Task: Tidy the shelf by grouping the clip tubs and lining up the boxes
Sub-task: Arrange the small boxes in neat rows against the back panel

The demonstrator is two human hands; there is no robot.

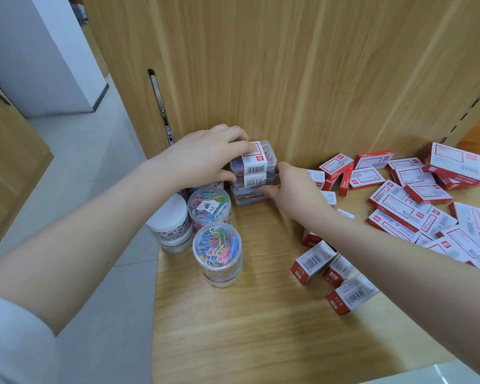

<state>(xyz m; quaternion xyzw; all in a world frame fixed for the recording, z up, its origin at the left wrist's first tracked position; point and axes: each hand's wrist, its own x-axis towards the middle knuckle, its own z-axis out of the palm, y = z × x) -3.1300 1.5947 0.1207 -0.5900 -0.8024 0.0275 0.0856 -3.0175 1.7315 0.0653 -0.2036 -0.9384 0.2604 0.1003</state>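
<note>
A stack of clear rectangular clip tubs (pixel 254 173) with white barcode labels stands at the shelf's back left corner. My left hand (pixel 205 155) grips the top tub from the left and above. My right hand (pixel 291 187) presses the stack's right side lower down. In front of the stack stand round clear tubs of coloured paper clips (pixel 218 257), one with a handwritten label (pixel 209 207), and a white-lidded tub (pixel 171 220). Many red-and-white boxes (pixel 416 195) lie jumbled across the shelf's right half.
The wooden shelf board (pixel 247 328) has bare surface in front and centre. A wooden back panel (pixel 288 79) rises behind. Several small boxes (pixel 344 295) lie near my right forearm. The shelf's left edge drops to a tiled floor (pixel 94 162).
</note>
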